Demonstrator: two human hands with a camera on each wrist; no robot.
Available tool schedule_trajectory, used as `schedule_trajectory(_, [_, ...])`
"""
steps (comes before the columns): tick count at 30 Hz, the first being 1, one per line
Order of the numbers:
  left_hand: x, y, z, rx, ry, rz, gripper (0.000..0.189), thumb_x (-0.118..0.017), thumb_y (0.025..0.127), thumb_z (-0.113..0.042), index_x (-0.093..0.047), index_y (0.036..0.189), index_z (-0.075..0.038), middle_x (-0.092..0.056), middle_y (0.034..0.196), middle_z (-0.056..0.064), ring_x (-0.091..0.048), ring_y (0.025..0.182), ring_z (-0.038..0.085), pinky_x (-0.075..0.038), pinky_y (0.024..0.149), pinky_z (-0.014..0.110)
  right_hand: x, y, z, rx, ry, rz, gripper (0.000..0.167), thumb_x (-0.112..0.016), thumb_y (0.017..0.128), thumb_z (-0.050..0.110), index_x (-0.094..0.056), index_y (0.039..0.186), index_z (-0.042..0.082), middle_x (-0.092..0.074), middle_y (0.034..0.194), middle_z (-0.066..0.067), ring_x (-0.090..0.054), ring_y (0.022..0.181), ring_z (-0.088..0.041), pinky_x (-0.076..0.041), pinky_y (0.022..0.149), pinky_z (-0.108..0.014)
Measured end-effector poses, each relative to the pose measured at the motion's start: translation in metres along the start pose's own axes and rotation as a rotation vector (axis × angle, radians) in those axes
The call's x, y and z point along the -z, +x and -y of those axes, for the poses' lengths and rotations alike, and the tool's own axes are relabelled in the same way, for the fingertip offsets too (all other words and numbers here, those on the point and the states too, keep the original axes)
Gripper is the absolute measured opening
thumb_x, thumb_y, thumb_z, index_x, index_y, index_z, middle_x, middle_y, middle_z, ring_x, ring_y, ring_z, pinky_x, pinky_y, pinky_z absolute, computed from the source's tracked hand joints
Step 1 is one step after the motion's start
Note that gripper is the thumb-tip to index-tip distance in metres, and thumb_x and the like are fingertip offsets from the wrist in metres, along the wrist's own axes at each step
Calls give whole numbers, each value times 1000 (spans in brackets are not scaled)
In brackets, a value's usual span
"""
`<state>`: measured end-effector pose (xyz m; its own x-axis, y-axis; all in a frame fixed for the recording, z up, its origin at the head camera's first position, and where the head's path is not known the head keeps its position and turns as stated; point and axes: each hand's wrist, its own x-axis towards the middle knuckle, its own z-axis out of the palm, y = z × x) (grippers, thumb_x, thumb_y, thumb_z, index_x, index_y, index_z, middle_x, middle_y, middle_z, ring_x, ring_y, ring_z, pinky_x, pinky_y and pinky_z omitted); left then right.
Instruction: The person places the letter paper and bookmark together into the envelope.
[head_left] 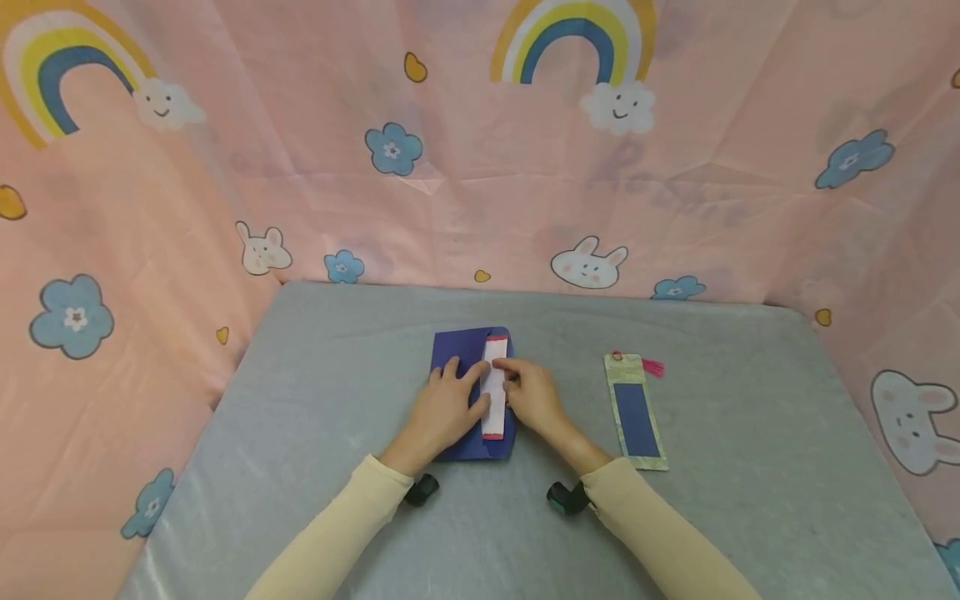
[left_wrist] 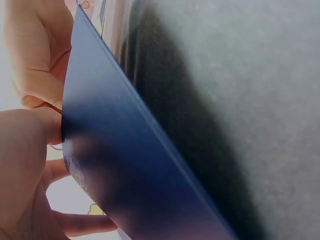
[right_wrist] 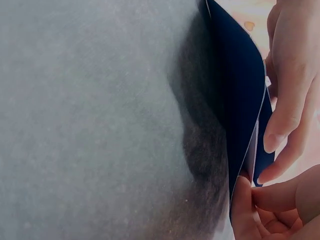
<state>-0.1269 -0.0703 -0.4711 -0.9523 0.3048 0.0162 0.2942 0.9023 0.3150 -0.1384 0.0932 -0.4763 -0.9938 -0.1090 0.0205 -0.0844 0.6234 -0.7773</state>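
Observation:
A dark blue envelope lies on the grey table with its flap side to the right. Along the flap runs a white strip with red ends. My left hand rests on the envelope, fingers spread, thumb and index tip at the strip's left edge. From the right, my right hand pinches the strip near its upper part, its other fingers curled. In the right wrist view the blue flap stands raised off the table beside the fingertips. The left wrist view shows the envelope's near edge close up.
A green-bordered bookmark with a blue panel and a pink tassel lies to the right of the right hand. A pink patterned cloth hangs behind and on both sides of the grey-covered table.

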Motion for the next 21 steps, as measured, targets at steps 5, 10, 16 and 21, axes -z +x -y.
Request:
schedule_trajectory(5, [-1, 0, 1, -2, -1, -1, 51, -57, 95, -42, -50, 144, -29, -52, 144, 26, -55, 124, 51, -52, 93, 59, -1, -1, -1, 12, 12, 12, 38, -57, 90, -6, -68, 124, 4, -69, 96, -15, -46, 54, -9, -37, 52, -20])
schedule_trajectory(10, [0, 0, 1, 5, 7, -4, 52, -57, 96, -42, -48, 146, -31, -52, 144, 26, -56, 123, 51, -54, 89, 59, -2, 0, 0, 4, 12, 24, 38, -58, 91, -5, -67, 126, 5, -68, 93, -13, -50, 54, -8, -41, 52, -20])
schedule_trajectory(16, [0, 0, 1, -1, 13, -12, 51, -56, 96, -42, -50, 145, -30, -53, 142, 26, -57, 122, 49, -54, 90, 58, -4, 4, 0, -4, 49, 29, 42, -57, 90, -7, -64, 130, 6, -65, 92, -12, -53, 54, -8, -46, 53, -21])
schedule_trajectory(21, [1, 0, 1, -4, 17, -5, 49, -56, 96, -42, -51, 144, -29, -53, 142, 25, -57, 122, 48, -54, 90, 58, -6, 7, -1, -26, 104, 20, 53, -58, 87, -8, -54, 139, 4, -67, 90, -14, -56, 53, -8, -49, 53, -23])
